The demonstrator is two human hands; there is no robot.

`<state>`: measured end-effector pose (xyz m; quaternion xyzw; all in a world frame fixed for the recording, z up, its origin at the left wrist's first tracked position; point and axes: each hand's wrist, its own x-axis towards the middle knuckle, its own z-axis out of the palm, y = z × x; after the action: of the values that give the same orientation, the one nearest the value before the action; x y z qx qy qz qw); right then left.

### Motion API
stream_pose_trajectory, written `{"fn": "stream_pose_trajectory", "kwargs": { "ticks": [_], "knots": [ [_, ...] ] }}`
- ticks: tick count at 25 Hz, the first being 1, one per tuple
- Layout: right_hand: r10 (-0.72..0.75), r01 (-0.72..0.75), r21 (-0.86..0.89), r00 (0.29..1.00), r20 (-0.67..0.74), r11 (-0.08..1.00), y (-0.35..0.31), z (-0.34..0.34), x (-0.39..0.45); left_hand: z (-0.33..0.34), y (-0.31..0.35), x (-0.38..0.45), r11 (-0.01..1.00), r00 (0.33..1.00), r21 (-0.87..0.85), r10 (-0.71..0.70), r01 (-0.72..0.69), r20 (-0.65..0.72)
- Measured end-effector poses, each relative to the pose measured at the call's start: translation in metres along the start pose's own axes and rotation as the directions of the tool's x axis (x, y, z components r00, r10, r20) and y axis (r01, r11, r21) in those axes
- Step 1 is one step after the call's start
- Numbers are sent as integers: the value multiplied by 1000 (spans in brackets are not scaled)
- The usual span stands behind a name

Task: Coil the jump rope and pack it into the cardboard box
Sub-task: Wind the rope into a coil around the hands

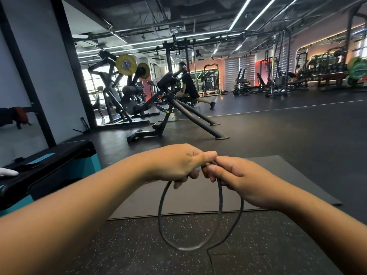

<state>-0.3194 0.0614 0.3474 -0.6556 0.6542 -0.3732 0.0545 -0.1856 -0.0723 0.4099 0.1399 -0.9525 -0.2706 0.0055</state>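
Observation:
A thin black jump rope (161, 219) hangs in a loop below my two hands, in front of me above the floor. My left hand (174, 163) is closed around the top of the loop, thumb pressed forward. Touching it from the right, my right hand (236, 175) pinches the rope where the strands meet. One strand trails down from the loop toward the bottom edge of the view. The rope's handles are hidden. No cardboard box is in view.
A dark grey mat (268, 175) lies on the speckled rubber floor beneath my hands. A black and teal bench (49, 165) stands at the left. Ahead stand an inclined bench frame (190, 114) and weight machines; a person (188, 84) exercises beyond them.

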Motion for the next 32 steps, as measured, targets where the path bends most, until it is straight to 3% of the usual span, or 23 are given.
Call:
{"fn": "stream_pose_trajectory", "kwargs": {
  "ticks": [4, 6, 8, 11, 13, 16, 17, 21, 24, 27, 32],
  "knots": [
    [60, -59, 134, 998, -3, 989, 9, -11, -5, -3, -4, -2, 994, 1000, 111, 6, -4, -17],
    [115, -108, 224, 993, -20, 969, 17, -17, -12, -12, -16, -6, 996, 998, -79, 33, -37, -59],
    [199, -174, 302, 979, -53, 937, 26, -23, -20, -19, -28, -12, 921, 992, -383, 22, -70, -127],
    [285, -251, 395, 958, -29, 884, 38, -22, -28, -20, -36, -16, 679, 965, -716, -42, -163, -259],
    [302, -285, 521, 952, 54, 805, 44, -8, -31, -15, -33, -15, 484, 920, -829, -110, -281, -377],
    [212, -278, 765, 959, 188, 580, 42, 18, -30, 0, -25, -4, 185, 829, -863, -244, -470, -504],
    [168, -261, 789, 965, 201, 556, 38, 23, -28, 4, -23, 0, 86, 798, -848, -302, -523, -522],
    [117, -206, 718, 978, 173, 665, 24, 44, -25, 10, -15, 13, -171, 686, -713, -489, -680, -538],
    [148, -128, 768, 988, 44, 627, 13, 64, -21, 20, -7, 18, -155, 659, -711, -546, -686, -517],
    [229, -9, 872, 966, -118, 489, 11, 67, -8, 32, -9, 20, -94, 672, -762, -548, -641, -498],
    [261, 85, 930, 947, -187, 357, 11, 45, 3, 45, -14, 16, 138, 655, -837, -559, -530, -508]
  ]
}}
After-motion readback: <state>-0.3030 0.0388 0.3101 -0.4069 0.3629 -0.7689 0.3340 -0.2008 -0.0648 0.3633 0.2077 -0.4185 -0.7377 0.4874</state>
